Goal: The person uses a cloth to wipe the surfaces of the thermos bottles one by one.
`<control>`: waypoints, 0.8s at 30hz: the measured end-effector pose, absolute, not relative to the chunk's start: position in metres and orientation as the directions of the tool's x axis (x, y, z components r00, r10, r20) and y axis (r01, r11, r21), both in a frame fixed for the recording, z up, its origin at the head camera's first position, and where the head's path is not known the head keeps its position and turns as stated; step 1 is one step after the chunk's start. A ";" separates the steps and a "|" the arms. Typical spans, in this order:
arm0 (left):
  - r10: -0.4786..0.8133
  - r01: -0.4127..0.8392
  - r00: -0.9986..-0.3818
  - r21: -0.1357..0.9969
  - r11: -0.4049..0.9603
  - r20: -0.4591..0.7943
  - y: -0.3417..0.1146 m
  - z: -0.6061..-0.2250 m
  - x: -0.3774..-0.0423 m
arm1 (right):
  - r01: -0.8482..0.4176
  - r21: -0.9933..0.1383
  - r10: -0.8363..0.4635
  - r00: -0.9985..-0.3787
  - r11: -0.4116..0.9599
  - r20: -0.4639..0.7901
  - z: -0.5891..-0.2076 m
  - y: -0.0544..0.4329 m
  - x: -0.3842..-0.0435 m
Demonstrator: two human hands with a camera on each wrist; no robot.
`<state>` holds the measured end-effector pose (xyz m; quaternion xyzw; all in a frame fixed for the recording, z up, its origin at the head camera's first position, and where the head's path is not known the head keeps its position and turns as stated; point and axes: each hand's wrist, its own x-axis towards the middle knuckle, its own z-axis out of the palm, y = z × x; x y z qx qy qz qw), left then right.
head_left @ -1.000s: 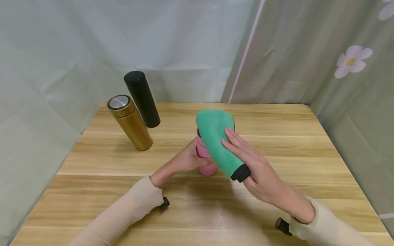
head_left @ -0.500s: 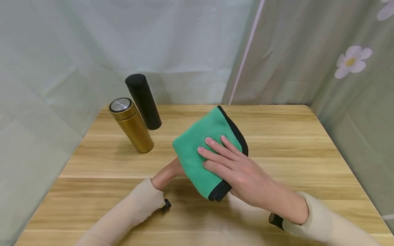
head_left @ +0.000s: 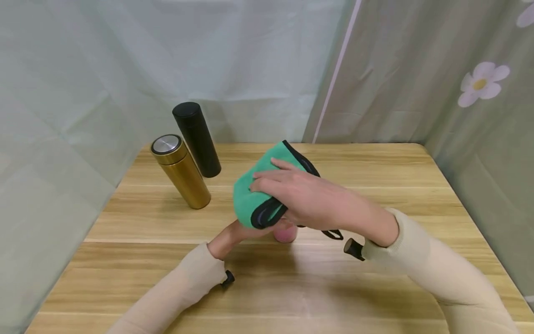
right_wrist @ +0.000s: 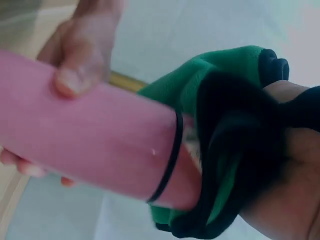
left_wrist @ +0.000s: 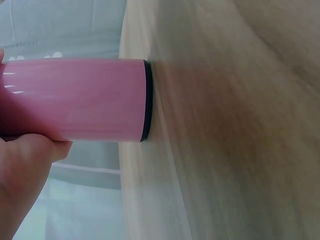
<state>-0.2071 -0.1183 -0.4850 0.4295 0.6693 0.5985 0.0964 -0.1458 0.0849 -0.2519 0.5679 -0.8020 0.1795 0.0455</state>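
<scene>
A pink thermos (left_wrist: pixel 80 100) stands upright on the wooden table, its dark base at the tabletop in the left wrist view. My left hand (head_left: pixel 246 230) grips its body; in the right wrist view the thumb (right_wrist: pixel 75 80) lies on the near side and fingertips show on the other. My right hand (head_left: pixel 306 195) holds a green cloth (head_left: pixel 248 195) with black edging over the thermos's top, fingers bent over it. In the right wrist view the cloth folds round the lid above a dark ring. From the head, only the thermos's lower end shows below the hands.
A gold thermos (head_left: pixel 183 176) with a silver-topped lid and a black thermos (head_left: pixel 198 139) stand close together at the back left of the table (head_left: pixel 292 297). Pale curtains (head_left: pixel 250 60) hang behind and beside it. Both sleeves carry small dark wrist pieces.
The right hand and cloth have moved left, then up over the thermos's top. The cloth, spread flatter half a second ago, is now bent round it. The left hand keeps its place.
</scene>
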 end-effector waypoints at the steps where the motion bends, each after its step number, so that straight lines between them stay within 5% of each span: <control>1: 0.701 0.413 -0.630 0.909 -0.062 0.334 -0.107 -0.445 -0.191 | -0.915 -0.272 -0.889 -0.371 0.299 0.270 -0.250 0.085 -0.150; 6: 0.667 0.198 -0.729 0.980 -0.011 0.155 -0.091 -0.380 -0.161 | -0.852 -0.414 -0.841 -0.456 0.319 0.291 -0.247 0.096 -0.172; 18: 0.652 0.250 -0.730 0.968 -0.027 0.207 -0.090 -0.404 -0.175 | -0.599 -0.768 -0.693 -0.653 0.227 0.305 -0.280 0.133 -0.186; 24: 0.640 0.258 -0.744 0.966 0.012 0.191 -0.090 -0.404 -0.174 | -0.511 -0.828 -0.595 -0.747 0.231 0.296 -0.296 0.145 -0.171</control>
